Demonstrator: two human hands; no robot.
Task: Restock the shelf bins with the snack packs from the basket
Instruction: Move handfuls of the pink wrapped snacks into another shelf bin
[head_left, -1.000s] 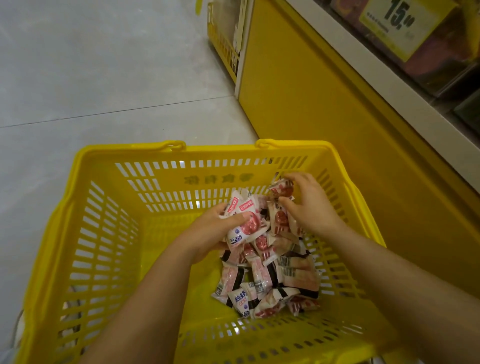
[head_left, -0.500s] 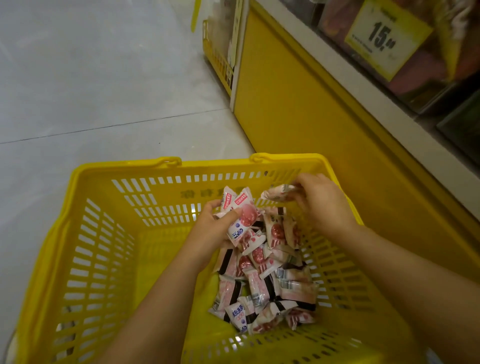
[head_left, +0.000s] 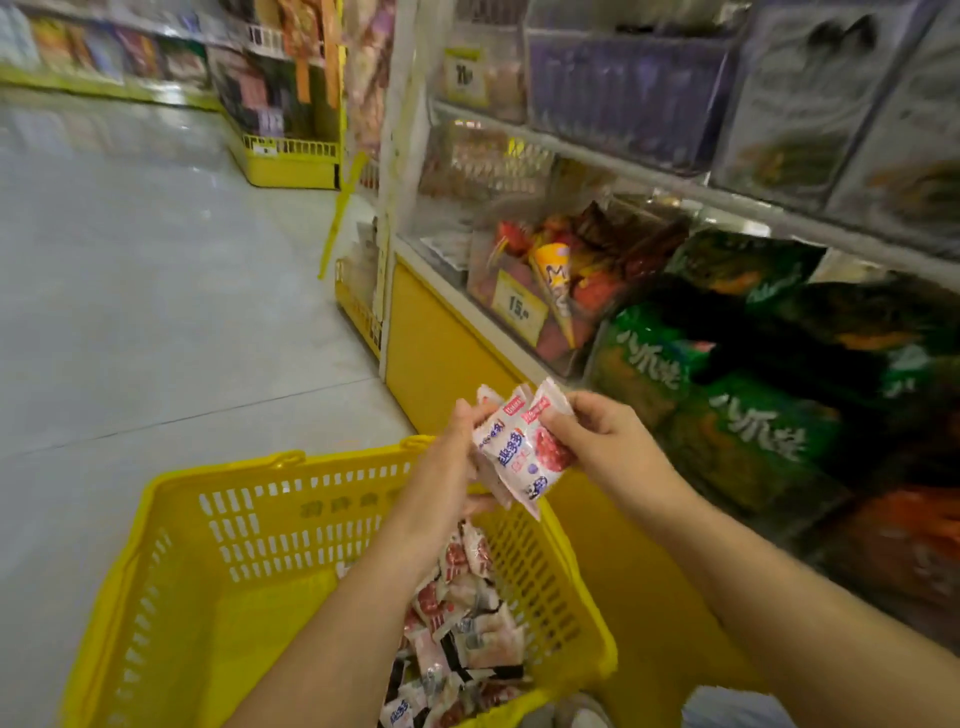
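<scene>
Both hands are raised over the far right corner of the yellow basket (head_left: 171, 519), in front of the shelf's yellow base panel (head_left: 441, 343). Between them is a small bunch of snack packs (head_left: 519, 452), white and pink with a red printed picture, a red label strip near the top edge and blue Chinese characters down the face; the blur leaves these unreadable. The left hand (head_left: 454, 457) grips the bunch from the left, fingers wrapped behind it. The right hand (head_left: 597, 441) pinches the upper right corner of the front pack, thumb on the face, fingers curled. The remaining packs (head_left: 457, 623) lie heaped in the right half of the basket, below the left forearm. On the shelf, a clear bin (head_left: 483, 244) holds red and orange snacks and a yellow cone pack (head_left: 553, 280) marked "M"; its front carries a yellow price tag (head_left: 521, 307) reading "15". A second yellow tag (head_left: 464, 73) on the tier above is illegible. Right of the bin, green bags (head_left: 649, 364) bear large white characters beginning "八爪".
</scene>
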